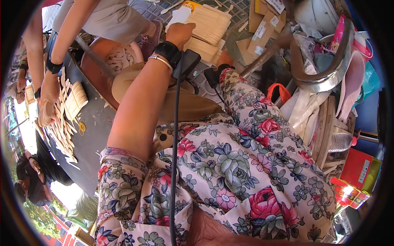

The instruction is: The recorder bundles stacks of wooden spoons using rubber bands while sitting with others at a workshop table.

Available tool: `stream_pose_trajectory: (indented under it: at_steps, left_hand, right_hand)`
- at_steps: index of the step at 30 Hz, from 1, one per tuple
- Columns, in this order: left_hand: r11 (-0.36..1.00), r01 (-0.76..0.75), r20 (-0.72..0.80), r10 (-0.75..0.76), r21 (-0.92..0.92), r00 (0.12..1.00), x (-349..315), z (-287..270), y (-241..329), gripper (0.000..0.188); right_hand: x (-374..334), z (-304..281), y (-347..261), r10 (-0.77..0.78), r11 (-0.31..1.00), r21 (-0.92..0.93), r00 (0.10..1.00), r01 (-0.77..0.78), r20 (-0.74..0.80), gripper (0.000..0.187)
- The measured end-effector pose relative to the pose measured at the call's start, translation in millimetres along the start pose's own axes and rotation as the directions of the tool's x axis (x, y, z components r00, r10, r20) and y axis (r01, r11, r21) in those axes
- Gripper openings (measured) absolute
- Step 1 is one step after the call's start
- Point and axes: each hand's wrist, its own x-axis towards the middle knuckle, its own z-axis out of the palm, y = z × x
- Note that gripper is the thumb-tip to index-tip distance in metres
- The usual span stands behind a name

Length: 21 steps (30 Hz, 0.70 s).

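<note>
1. Head view: flat, pale wooden sticks (210, 24) stacked in rows, 12 o'clock.
2. Left hand (180, 35) at stack's 9 o'clock side; grip: can't tell.
3. Right hand (226, 59), 12 o'clock, near lower stack, partly hidden; grip: can't tell.
4. Brown cardboard (246, 51), 1 o'clock; white labels (259, 31), print too small.
5. Dark smooth desk (93, 135), 9 o'clock: loose sticks (61, 133).

A broad stack of pale, narrow wooden sticks (211, 25) lies flat at twelve o'clock, lengths side by side. A smaller stack (201, 50) lies just beside its seven o'clock edge.
</note>
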Motion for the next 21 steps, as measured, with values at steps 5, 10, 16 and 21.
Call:
stream_pose_trajectory:
  at_steps: [5, 10, 16, 21]
  left_hand:
    - [0.823, -0.304, -0.057, 0.375, 0.479, 0.925, 45, -9, -85, 0.053]
    - [0.96, -0.044, -0.131, 0.083, 0.276, 0.988, 27, 10, -75, 0.057]
    - [0.998, -0.055, -0.048, 0.056, 0.032, 0.997, 37, 2, -105, 0.064]
    - [0.987, -0.074, 0.118, 0.057, 0.144, 0.991, 43, 7, -108, 0.061]
  right_hand:
    - [-18, 14, -35, 0.285, 0.917, 0.291, 0.959, -0.274, 0.006, 0.061]
    - [-30, -12, -14, 0.214, 0.929, 0.302, 0.976, -0.212, 0.029, 0.059]
    - [-66, -39, -62, 0.351, 0.792, 0.421, 0.893, -0.443, 0.282, 0.059]
    - [-64, -43, -52, 0.347, 0.715, 0.512, 0.877, -0.477, 0.333, 0.061]
